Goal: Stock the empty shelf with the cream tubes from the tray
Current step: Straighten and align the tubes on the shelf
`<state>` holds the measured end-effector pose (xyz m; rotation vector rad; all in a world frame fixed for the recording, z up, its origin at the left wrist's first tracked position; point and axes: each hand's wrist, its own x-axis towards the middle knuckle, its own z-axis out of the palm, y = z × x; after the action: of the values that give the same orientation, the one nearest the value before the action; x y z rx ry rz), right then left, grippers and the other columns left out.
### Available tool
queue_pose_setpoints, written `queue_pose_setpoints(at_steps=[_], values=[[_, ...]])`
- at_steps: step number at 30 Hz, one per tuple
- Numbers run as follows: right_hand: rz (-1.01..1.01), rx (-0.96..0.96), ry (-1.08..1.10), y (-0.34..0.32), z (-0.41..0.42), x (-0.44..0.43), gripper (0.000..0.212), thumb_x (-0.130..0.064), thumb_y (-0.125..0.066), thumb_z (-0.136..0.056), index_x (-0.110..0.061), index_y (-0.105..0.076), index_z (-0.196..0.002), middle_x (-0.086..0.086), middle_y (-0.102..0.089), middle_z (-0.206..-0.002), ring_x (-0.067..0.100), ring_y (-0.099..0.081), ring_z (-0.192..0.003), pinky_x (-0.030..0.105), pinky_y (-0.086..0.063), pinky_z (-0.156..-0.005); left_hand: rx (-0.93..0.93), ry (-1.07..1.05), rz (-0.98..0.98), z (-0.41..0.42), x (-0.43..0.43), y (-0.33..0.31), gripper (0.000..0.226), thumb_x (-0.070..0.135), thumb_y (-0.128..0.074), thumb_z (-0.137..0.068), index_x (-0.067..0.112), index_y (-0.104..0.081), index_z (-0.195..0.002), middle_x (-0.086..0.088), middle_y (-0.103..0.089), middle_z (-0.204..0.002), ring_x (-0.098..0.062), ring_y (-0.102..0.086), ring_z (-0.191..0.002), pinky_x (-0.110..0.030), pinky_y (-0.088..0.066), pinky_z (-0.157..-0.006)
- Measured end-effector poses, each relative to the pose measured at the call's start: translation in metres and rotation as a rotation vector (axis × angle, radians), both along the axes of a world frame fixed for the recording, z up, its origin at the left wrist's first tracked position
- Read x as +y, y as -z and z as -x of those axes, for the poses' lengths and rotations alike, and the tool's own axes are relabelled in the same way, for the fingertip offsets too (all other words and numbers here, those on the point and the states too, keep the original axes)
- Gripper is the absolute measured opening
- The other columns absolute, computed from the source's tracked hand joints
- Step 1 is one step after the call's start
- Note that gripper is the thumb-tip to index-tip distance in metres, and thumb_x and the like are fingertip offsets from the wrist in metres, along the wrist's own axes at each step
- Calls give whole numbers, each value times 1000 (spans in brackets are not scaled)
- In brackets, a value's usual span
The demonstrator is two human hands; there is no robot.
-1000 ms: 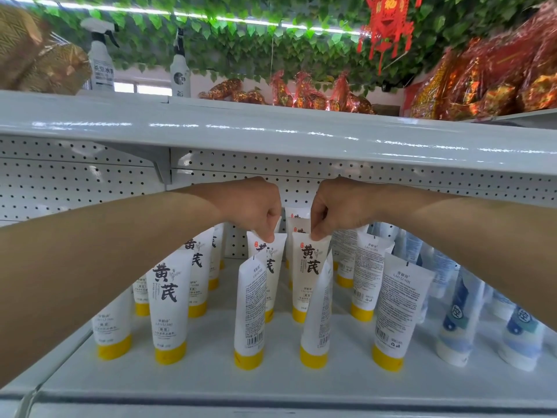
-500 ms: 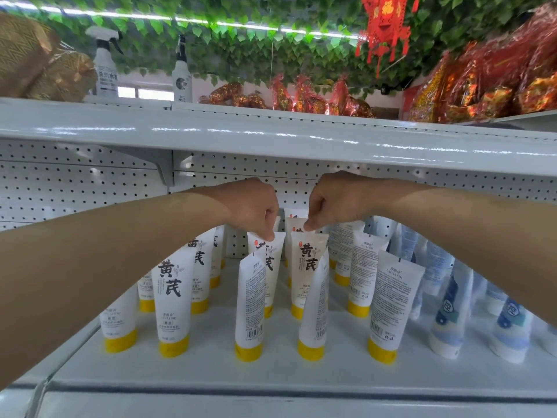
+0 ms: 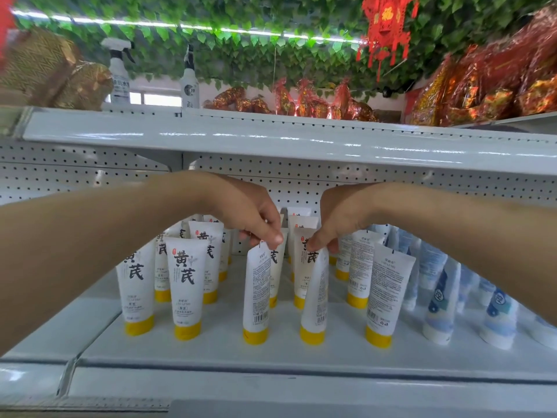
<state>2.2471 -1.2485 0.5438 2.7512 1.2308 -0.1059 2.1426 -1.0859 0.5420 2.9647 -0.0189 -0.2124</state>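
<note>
Place: a shop, at a stocked display aisle.
Fittings: white metal shelf (image 3: 211, 342) with a pegboard back (image 3: 301, 182); upper shelf (image 3: 271, 140) above it.
Goods: many identical tubes (image 3: 187, 276) standing in rows, blue tubes (image 3: 440, 309) beside them; spray bottles (image 3: 119, 73) and red foil packs (image 3: 497, 82) on top.
Decor: leaf garland (image 3: 241, 34) and red lantern (image 3: 385, 22) overhead.

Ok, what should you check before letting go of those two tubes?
1. The left hand pinches the top of the left tube: ok.
2. The right hand pinches the top of the right tube: ok.
3. The left tube stands upright on its cap: ok.
4. The right tube stands upright: not ok, it leans.
5. Big lettering faces out, like the neighbour tube: not ok, both show barcodes.
6. Tray with more tubes: cannot tell, not visible.
</note>
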Motion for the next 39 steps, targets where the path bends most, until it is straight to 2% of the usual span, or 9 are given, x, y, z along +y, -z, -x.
queue_pose_setpoints(at_steps=[3, 6, 8, 11, 13, 16, 20, 25, 39], values=[[-1, 9, 2, 0, 0, 0, 43, -61, -69, -77, -22, -75, -61, -4, -60, -76, 16, -55, -74, 33, -51, -79, -2, -44, 12, 1, 0, 1, 23, 46, -59, -90, 29, -74, -96, 10, -67, -79, -3, -58, -70, -21, -44, -62], [10, 4, -4, 0, 0, -1, 40, -58, -70, -79, -22, -73, -62, -5, -60, -76, 16, -57, -74, 30, -50, -75, 8, -79, 36, 2, -1, -2, 17, 22, -59, -93, 22, -75, -99, 6, -70, -81, -5, -55, -69, -18, -40, -54], [25, -6, -6, 0, -2, -1, 35, -55, -72, -79, -22, -67, -65, -7, -60, -78, 17, -61, -80, 31, -51, -77, 28, -71, 14, 4, -3, -2, 18, 15, -62, -90, 22, -74, -101, 5, -74, -86, -5, -56, -71, -20, -44, -55], [28, 1, 12, 2, -5, -1, 35, -55, -77, -73, -25, -57, -76, -7, -60, -92, 23, -63, -101, 37, -51, -92, -25, -63, -57, 2, -4, 0, 15, 27, -74, -82, 24, -74, -97, 9, -73, -88, -6, -64, -85, -29, -53, -81], [11, 8, 4, 3, -6, 0, 32, -54, -78, -72, -29, -59, -80, -6, -61, -97, 23, -62, -108, 37, -50, -94, -81, -70, -96, 0, -5, 3, 15, 33, -75, -80, 23, -74, -91, 16, -68, -75, -1, -61, -79, -22, -50, -75], [-34, 18, -42, 5, -5, -3, 25, -49, -77, -76, -30, -62, -79, -10, -63, -95, 19, -61, -103, 30, -49, -84, -140, -54, -158, -4, -7, 7, 13, 37, -76, -78, 25, -70, -79, 17, -60, -68, 0, -54, -68, -18, -40, -59], [-123, -25, -123, 5, 4, -9, 19, -41, -78, -78, -30, -64, -75, -10, -64, -88, 11, -59, -89, 20, -43, -61, -121, -35, -220, -5, -11, 7, 17, 37, -75, -79, 21, -70, -80, 13, -62, -73, -4, -56, -71, -19, -41, -60], [-133, -51, -151, 3, 12, -12, 18, -43, -76, -80, -28, -69, -84, -10, -66, -92, 9, -58, -87, 18, -43, -63, -100, 1, -262, -6, -15, 4, 16, 34, -75, -80, 21, -68, -75, 14, -61, -67, -2, -54, -66, -20, -44, -62], [-128, -67, -182, 2, 20, -10, 18, -43, -77, -79, -27, -71, -84, -11, -64, -84, 5, -55, -77, 20, -43, -61, -84, 19, -270, -2, -13, 2, 15, 34, -75, -80, 22, -69, -75, 15, -60, -64, -1, -53, -63, -19, -41, -60]])
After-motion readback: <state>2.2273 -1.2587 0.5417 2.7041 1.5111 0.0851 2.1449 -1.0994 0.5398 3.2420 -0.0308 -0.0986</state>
